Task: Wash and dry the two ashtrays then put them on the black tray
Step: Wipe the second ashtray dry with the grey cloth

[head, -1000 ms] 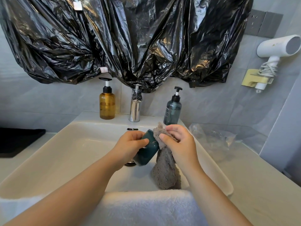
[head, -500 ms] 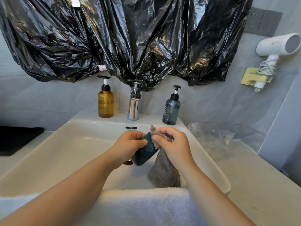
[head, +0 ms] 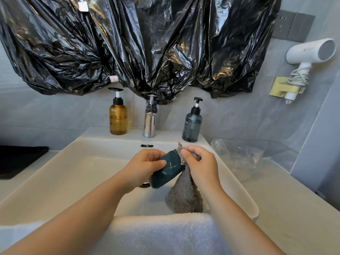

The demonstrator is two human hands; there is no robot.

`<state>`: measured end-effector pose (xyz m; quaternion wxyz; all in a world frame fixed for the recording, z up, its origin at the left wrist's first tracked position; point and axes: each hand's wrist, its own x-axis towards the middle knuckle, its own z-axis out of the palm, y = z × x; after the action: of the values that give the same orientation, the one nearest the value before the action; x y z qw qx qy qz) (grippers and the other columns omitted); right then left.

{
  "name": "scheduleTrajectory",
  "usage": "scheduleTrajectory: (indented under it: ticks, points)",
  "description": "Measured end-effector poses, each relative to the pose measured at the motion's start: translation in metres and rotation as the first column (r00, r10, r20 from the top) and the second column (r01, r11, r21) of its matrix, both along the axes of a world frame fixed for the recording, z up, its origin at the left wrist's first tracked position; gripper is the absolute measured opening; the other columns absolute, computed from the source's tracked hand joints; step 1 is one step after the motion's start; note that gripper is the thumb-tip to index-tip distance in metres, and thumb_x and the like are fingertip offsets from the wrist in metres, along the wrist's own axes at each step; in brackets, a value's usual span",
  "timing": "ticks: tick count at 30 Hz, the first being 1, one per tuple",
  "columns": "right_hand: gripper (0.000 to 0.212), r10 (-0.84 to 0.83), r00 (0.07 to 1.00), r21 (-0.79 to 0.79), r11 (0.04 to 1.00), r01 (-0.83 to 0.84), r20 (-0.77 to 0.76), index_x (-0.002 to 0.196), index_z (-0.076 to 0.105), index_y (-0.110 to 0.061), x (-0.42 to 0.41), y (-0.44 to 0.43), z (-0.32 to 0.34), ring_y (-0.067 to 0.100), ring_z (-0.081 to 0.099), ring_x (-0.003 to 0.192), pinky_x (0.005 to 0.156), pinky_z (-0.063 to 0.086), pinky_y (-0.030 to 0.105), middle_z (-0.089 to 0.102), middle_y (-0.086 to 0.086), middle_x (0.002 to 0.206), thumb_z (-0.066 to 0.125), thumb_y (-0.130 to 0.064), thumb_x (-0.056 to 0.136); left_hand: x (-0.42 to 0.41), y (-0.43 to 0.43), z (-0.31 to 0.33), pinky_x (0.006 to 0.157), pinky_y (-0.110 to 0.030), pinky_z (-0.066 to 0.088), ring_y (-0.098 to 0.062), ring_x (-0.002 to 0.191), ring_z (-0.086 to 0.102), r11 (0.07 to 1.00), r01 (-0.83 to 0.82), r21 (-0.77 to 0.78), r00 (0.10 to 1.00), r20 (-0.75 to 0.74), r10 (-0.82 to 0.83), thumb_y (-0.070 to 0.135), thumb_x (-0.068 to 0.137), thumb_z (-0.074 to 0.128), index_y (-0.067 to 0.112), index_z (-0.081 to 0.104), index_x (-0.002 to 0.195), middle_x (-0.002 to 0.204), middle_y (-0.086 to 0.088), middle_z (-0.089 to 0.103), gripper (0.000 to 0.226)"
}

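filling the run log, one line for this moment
phase: wiping | left hand: grips teal ashtray | right hand: pinches grey cloth against it | over sink

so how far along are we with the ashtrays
Likely washed: no water runs from the faucet. In hand: left hand holds the teal ashtray over the sink, right hand presses a grey cloth to it. Left: no ashtray shows on the black tray; the second one is out of view.

I see dk teal ashtray (head: 167, 170), grey cloth (head: 184, 197), white sink (head: 88, 170) & towel (head: 156, 234), amber bottle (head: 118, 119), blue-grey bottle (head: 192, 128), black tray (head: 18, 161), glossy blk plastic (head: 147, 43).
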<state>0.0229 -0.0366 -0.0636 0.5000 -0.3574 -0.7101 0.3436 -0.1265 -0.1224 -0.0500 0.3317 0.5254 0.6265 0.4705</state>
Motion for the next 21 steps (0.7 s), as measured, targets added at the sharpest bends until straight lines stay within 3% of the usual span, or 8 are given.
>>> scheduleTrajectory:
  ticks: [2, 5, 10, 14, 18, 21]
  points:
    - [0.01, 0.058, 0.998, 0.048, 0.997, -0.059, 0.02, 0.098, 0.074, -0.022, 0.0, -0.005, 0.002, 0.005, 0.063, 0.095, 0.077, 0.048, 0.013, 0.071, -0.009, 0.098, 0.066, -0.021, 0.091, 0.001, 0.001, -0.002, 0.09, -0.044, 0.053, -0.027, 0.1, 0.065, 1.0, -0.001, -0.024, 1.0, -0.029, 0.001, 0.014, 0.098, 0.05, 0.018, 0.067, 0.104, 0.102, -0.007, 0.072, 0.018]
    - [0.014, 0.092, 0.994, 0.078, 0.992, -0.097, 0.058, 0.103, 0.074, -0.022, -0.005, -0.008, 0.004, 0.005, 0.062, 0.098, 0.085, 0.051, 0.018, 0.071, -0.007, 0.102, 0.065, -0.022, 0.092, 0.004, 0.0, -0.002, 0.081, -0.034, 0.054, -0.025, 0.099, 0.065, 1.0, 0.002, -0.031, 0.998, -0.056, -0.004, 0.012, 0.098, 0.049, 0.022, 0.066, 0.097, 0.101, -0.007, 0.071, 0.019]
    - [0.026, 0.009, 1.0, -0.198, 0.98, -0.009, -0.004, 0.111, 0.072, -0.017, -0.005, 0.009, 0.002, 0.016, 0.063, 0.103, 0.086, 0.051, 0.028, 0.071, -0.001, 0.107, 0.054, -0.03, 0.098, 0.002, -0.004, -0.001, 0.085, -0.041, 0.053, -0.026, 0.096, 0.065, 0.999, 0.044, 0.014, 0.999, -0.011, -0.044, 0.011, 0.099, 0.048, 0.017, 0.067, 0.105, 0.1, -0.006, 0.073, 0.02]
    - [0.023, 0.033, 0.989, -0.429, 0.899, -0.093, -0.145, 0.104, 0.071, -0.02, -0.002, 0.013, -0.004, 0.022, 0.064, 0.105, 0.098, 0.051, 0.045, 0.072, 0.002, 0.106, 0.057, -0.036, 0.096, -0.002, -0.004, 0.001, 0.077, -0.031, 0.049, -0.02, 0.087, 0.066, 0.994, 0.076, 0.072, 0.996, 0.042, -0.08, 0.006, 0.098, 0.048, 0.007, 0.066, 0.108, 0.095, -0.006, 0.073, 0.022]
    - [0.016, 0.101, 0.97, -0.517, 0.831, -0.204, -0.221, 0.101, 0.07, -0.02, -0.004, 0.008, -0.001, 0.024, 0.064, 0.106, 0.099, 0.051, 0.045, 0.07, 0.006, 0.108, 0.06, -0.031, 0.095, 0.001, -0.003, 0.001, 0.074, -0.033, 0.047, -0.026, 0.082, 0.064, 0.997, 0.081, 0.018, 0.992, 0.093, -0.082, 0.024, 0.094, 0.057, 0.005, 0.067, 0.102, 0.093, -0.017, 0.071, 0.023]
    - [0.014, 0.133, 0.972, -0.475, 0.854, -0.211, -0.192, 0.101, 0.07, -0.022, -0.006, 0.003, 0.0, 0.019, 0.063, 0.104, 0.095, 0.052, 0.036, 0.068, 0.002, 0.108, 0.059, -0.028, 0.096, 0.001, -0.003, 0.001, 0.077, -0.042, 0.044, -0.035, 0.084, 0.064, 0.998, 0.063, -0.02, 0.992, 0.113, -0.06, 0.043, 0.08, 0.063, 0.014, 0.07, 0.098, 0.1, -0.022, 0.069, 0.035]
